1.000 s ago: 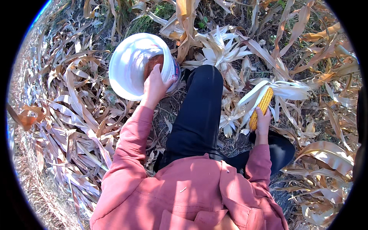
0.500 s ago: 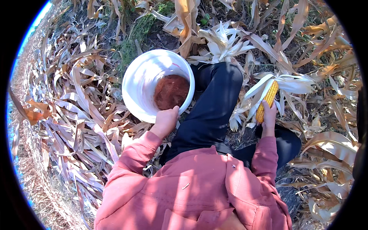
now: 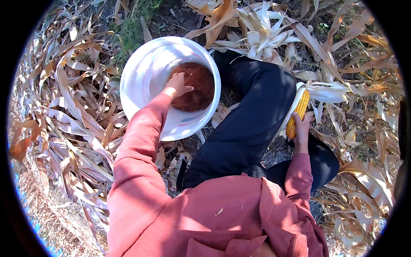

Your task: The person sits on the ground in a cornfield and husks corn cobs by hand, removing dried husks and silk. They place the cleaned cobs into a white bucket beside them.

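Here inside the white bucket we have our left hand loosely spread over reddish-brown matter, while our right hand grasps a yellow corn ear beside our dark-trousered leg.

Bright, hard sunlight strikes the ground and mottles the pink jacket with shadow. The white bucket gleams, its inner wall smeared. Dry leaves bend and soften toward the ground's left edge, with blue fringing lower down.
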`<state>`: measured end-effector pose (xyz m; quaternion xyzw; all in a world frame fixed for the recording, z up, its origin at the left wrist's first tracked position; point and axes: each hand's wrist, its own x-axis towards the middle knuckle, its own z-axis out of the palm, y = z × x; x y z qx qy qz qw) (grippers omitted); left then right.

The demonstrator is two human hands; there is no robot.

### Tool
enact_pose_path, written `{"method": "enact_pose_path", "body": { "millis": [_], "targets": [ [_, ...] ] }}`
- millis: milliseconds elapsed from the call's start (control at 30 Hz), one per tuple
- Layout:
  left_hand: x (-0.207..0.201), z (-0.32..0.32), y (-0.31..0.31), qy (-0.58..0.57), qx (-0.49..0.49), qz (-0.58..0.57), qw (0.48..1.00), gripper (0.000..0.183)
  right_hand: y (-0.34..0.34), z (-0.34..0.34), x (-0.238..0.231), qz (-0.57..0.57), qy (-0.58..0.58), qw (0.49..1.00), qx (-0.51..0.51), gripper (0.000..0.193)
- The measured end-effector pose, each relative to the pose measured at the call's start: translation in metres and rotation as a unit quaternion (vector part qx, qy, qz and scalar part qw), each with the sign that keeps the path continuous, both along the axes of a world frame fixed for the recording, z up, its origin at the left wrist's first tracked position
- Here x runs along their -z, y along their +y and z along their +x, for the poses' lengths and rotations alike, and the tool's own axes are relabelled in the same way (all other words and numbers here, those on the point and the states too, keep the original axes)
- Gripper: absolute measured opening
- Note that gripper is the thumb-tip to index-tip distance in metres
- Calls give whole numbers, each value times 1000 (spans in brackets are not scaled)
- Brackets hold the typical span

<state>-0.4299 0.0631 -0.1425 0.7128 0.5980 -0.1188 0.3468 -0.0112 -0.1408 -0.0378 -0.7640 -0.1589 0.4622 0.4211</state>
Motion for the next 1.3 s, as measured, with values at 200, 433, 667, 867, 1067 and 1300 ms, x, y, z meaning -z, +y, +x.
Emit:
{"method": "enact_pose_path", "body": {
  "millis": [200,433,667,867,1067,1300],
  "targets": [
    [64,18,25,90,-29,44,995,106,-6,-7,23,23,-22,999,-25,29],
    [135,2,-6,2,-139,40,989,93,1,-15,28,2,11,1000,-26,34],
    [108,31,-22,-9,-113,53,992,42,10,-28,25,15,-1,998,-57,36],
    [45,7,-12,40,-55,10,998,36,0,-18,31,15,-6,998,-56,33],
    [18,-83,39,-293,-253,-143,911,50,-2,-17,30,33,-40,996,-67,31],
    [-73,-96,30,-380,-204,-107,896,55,0,-11,22,54,-41,995,-72,37]
  ]
}}
